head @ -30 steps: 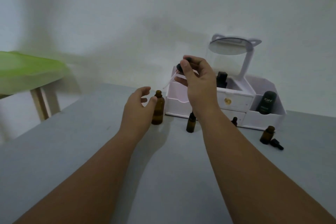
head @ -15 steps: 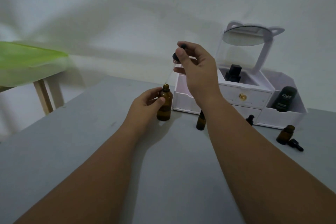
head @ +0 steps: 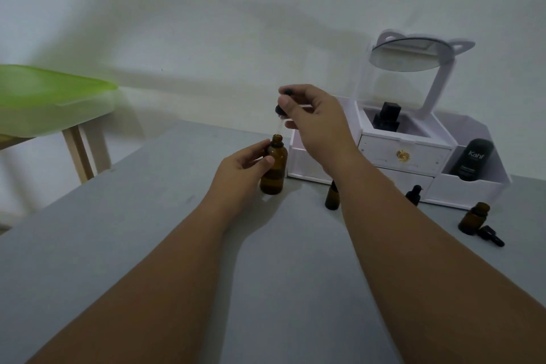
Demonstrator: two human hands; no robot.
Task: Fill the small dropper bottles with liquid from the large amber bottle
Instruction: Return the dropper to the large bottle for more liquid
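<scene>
The large amber bottle (head: 274, 170) stands uncapped on the grey table (head: 147, 216), and my left hand (head: 240, 171) grips it by the shoulder. Right above its mouth my right hand (head: 313, 121) pinches a dropper (head: 280, 111) by its black bulb, glass tube pointing down at the opening. A small amber bottle (head: 331, 198) stands behind my right forearm, partly hidden. Another small open bottle (head: 473, 218) stands at the right with a black dropper cap (head: 490, 235) lying beside it. A third black-capped small bottle (head: 413, 194) stands by the organiser.
A white cosmetic organiser (head: 399, 156) with drawers and a tilted round mirror (head: 407, 57) stands at the back right against the wall; it holds a black bottle (head: 386, 117) and a black tube (head: 472, 161). A green-topped wooden stool (head: 44, 97) stands off the table's left.
My left hand closed round the large amber bottle. My right hand brought the dropper left and down until its tube tip hangs over the bottle's mouth. The camera view shifted left.
</scene>
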